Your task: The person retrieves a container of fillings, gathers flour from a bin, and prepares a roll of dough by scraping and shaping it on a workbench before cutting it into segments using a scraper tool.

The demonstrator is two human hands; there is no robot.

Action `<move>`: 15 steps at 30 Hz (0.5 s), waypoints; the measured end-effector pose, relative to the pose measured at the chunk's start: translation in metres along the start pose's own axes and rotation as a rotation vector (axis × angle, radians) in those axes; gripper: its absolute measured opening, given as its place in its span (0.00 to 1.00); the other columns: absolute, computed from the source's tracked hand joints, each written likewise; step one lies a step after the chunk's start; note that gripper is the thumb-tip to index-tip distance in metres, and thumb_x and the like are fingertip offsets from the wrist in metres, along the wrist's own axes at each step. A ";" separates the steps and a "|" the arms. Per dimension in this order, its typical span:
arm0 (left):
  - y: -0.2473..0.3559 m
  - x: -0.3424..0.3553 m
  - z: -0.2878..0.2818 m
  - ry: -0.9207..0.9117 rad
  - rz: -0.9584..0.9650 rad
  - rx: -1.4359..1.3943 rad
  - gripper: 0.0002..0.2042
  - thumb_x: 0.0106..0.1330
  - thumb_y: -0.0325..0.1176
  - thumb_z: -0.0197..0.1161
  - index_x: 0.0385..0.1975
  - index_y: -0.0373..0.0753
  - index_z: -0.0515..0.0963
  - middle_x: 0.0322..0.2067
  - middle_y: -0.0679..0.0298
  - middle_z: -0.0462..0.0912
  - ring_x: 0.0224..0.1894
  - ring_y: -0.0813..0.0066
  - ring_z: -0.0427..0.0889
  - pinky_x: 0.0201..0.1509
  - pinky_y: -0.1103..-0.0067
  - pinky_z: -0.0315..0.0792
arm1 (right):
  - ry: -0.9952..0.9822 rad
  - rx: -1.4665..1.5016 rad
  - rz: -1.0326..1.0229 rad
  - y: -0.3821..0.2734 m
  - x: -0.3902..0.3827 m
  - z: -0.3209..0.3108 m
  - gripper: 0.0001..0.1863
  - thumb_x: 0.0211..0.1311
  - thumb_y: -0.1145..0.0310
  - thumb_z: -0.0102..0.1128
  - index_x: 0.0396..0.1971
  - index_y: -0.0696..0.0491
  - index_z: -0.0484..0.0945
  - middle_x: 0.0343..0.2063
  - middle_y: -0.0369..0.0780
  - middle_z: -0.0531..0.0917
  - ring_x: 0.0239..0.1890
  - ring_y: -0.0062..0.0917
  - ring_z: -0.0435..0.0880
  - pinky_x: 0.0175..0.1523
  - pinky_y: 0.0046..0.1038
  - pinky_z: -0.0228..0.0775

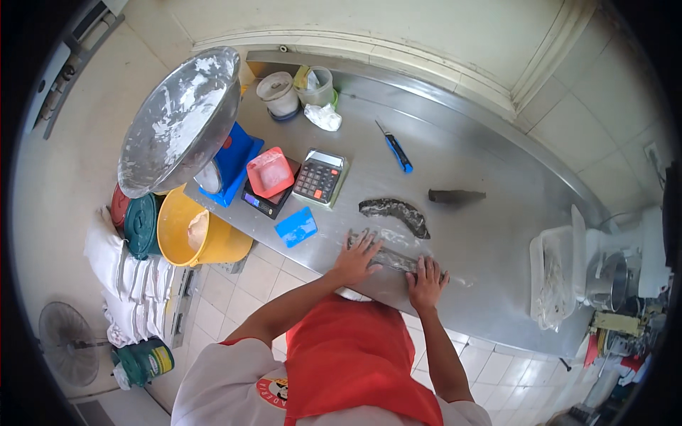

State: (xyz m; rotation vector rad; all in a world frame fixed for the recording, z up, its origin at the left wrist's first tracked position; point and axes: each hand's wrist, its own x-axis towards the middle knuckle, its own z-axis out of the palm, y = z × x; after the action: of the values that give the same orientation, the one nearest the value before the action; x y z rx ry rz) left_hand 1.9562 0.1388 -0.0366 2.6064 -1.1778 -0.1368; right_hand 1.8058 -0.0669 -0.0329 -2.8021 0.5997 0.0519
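Note:
A long dark grey roll of what looks like dough (pixel 395 260) lies along the near edge of the steel table, dusted with white flour. Flat on its left end rests my left hand (pixel 357 261), fingers spread. My right hand (pixel 426 282) presses on the right end with its fingers stretched out. Both palms hide the ends in part. Just beyond is a thicker, curved dark dough piece (pixel 395 212) streaked with flour. Farther right sits a shorter, smoother dark piece (pixel 457 196).
Left of my hands are a blue scraper (pixel 296 227), a calculator (pixel 320 177), a red tray (pixel 270 172) on a small scale, and a large metal bowl (pixel 181 121) on a blue scale. A blue-handled tool (pixel 398 152) lies behind; a white tub (pixel 553 277) stands right.

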 end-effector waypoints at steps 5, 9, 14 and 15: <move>-0.104 -0.037 -0.046 0.017 -0.527 -0.131 0.44 0.52 0.49 0.69 0.68 0.43 0.55 0.64 0.51 0.62 0.69 0.52 0.57 0.69 0.46 0.42 | 0.261 0.060 0.108 -0.029 -0.016 -0.002 0.31 0.59 0.58 0.60 0.61 0.53 0.67 0.63 0.49 0.63 0.66 0.46 0.59 0.68 0.57 0.39; -0.156 -0.049 -0.084 -0.070 -0.695 -0.105 0.43 0.48 0.45 0.73 0.65 0.44 0.59 0.62 0.50 0.63 0.66 0.51 0.60 0.66 0.50 0.53 | 0.377 0.308 0.146 -0.083 -0.018 -0.006 0.26 0.56 0.67 0.63 0.56 0.57 0.72 0.59 0.52 0.69 0.64 0.47 0.63 0.67 0.46 0.52; -0.190 -0.040 -0.076 -0.292 -0.762 -0.144 0.40 0.47 0.44 0.75 0.61 0.42 0.63 0.56 0.53 0.70 0.59 0.54 0.69 0.59 0.57 0.66 | 0.028 0.763 0.251 -0.157 -0.011 0.010 0.23 0.60 0.66 0.61 0.54 0.59 0.74 0.46 0.50 0.80 0.50 0.37 0.80 0.56 0.32 0.70; -0.203 -0.047 -0.049 -0.234 -0.618 -0.304 0.36 0.49 0.44 0.73 0.59 0.40 0.66 0.52 0.53 0.73 0.55 0.55 0.73 0.57 0.61 0.68 | -0.064 0.879 0.211 -0.170 -0.012 0.015 0.22 0.61 0.66 0.61 0.54 0.60 0.74 0.45 0.48 0.81 0.47 0.32 0.81 0.53 0.29 0.71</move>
State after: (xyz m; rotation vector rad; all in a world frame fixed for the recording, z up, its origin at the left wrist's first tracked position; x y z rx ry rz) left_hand 2.0807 0.3123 -0.0492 2.6229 -0.3271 -0.6978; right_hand 1.8642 0.0907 -0.0026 -1.8799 0.6851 -0.0664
